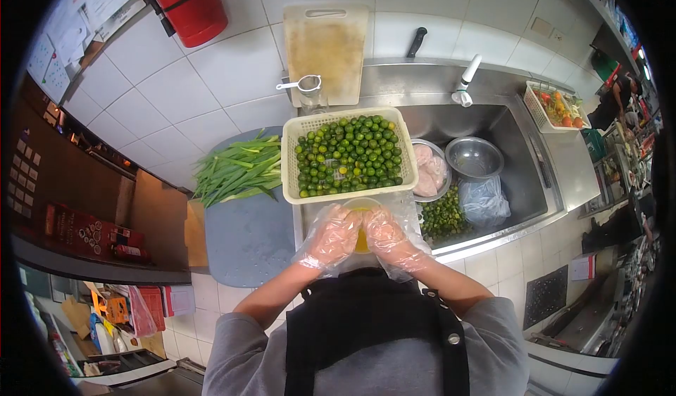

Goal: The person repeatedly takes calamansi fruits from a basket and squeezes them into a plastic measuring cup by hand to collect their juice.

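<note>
My left hand and my right hand, both in clear plastic gloves, meet over a round container of yellow liquid close to my body. The fingers of both hands are curled inward near its rim. Whatever they pinch is hidden from this angle. Just beyond them stands a cream plastic basket full of small green citrus fruits, a few of them yellowish.
Long green leaves lie on a grey board at left. The sink at right holds a steel bowl, pale raw meat, a plastic bag and green fruit pieces. A cutting board leans on the wall.
</note>
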The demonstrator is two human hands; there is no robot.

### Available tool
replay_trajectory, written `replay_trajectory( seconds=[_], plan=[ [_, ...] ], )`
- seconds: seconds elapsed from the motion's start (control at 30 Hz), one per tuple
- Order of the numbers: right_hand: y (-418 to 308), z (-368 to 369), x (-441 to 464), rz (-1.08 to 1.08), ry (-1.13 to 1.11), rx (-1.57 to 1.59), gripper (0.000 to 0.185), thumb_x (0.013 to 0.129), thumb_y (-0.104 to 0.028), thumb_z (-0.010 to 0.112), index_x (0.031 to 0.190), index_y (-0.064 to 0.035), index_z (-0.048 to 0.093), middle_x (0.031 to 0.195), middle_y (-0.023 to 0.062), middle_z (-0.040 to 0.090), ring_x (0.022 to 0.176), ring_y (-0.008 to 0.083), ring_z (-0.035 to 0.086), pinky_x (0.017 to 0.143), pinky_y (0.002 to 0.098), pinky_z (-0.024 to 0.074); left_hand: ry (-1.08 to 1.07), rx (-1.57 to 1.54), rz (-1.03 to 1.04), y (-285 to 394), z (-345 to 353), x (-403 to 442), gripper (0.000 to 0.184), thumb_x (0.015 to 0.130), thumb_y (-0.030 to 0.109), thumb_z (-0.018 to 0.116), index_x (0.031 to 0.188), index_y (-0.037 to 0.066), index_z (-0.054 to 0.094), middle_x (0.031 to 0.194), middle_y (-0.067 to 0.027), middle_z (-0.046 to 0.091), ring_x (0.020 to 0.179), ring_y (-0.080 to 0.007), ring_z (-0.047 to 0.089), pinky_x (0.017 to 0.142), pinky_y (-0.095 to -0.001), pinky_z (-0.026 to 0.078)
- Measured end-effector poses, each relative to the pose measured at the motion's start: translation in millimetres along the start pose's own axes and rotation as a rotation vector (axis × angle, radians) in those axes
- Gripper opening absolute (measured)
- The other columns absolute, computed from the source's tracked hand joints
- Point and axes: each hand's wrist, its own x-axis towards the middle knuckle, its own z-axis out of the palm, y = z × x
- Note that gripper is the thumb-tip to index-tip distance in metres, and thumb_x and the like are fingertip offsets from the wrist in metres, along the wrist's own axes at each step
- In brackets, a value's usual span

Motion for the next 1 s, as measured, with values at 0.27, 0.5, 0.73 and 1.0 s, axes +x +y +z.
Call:
replay_trajectory(
  seconds=[0.27,0.5,0.73,1.0],
  plan=[
    [17,34,-17,0.092,-0.032,0.01,0.016,0.092,-0.011,0.049,0.101,-0.0015,0.059,0.098,0.0205,0.06,0.095,0.0382,0.058,0.086,0.0473,0.0461,-0.016,0.038,-0.022,-6,15,-12,0.02,0.076,0.005,0.059,0.095,0.006,0.065,0.092,-0.014,0.064,0.087,-0.0367,0.059,0.079,-0.0466,0.048],
    [0,29,-14,0.564,0.109,0.821,0.022,0.101,-0.016,0.042,0.1,-0.0022,0.059,0.092,0.0186,0.06,0.088,0.0335,0.058,0.082,0.0426,0.0477,-0.065,-0.061,-0.086,-14,23,-12,0.017,0.083,0.006,0.057,0.098,0.006,0.065,0.098,-0.0174,0.066,0.093,-0.0391,0.061,0.082,-0.0466,0.05],
    [20,-41,-23,0.344,0.074,0.039,0.012,0.09,-0.006,0.048,0.094,-0.0025,0.058,0.09,0.02,0.06,0.086,0.0378,0.057,0.08,0.0445,0.0473,-0.215,-0.44,-0.21,18,14,42,0.03,0.096,0.028,0.057,0.113,0.006,0.067,0.114,-0.0181,0.066,0.109,-0.0367,0.06,0.095,-0.0431,0.047],
    [78,-123,-80,0.698,0.367,-0.489,0.035,0.092,-0.011,0.054,0.126,-0.0075,0.057,0.121,0.0237,0.058,0.106,0.0415,0.058,0.091,0.047,0.048,-0.304,0.159,-0.174,-177,95,75,0.028,0.086,0.024,0.068,0.108,0.007,0.07,0.109,-0.0169,0.069,0.103,-0.0338,0.065,0.09,-0.0422,0.051]
  ],
)
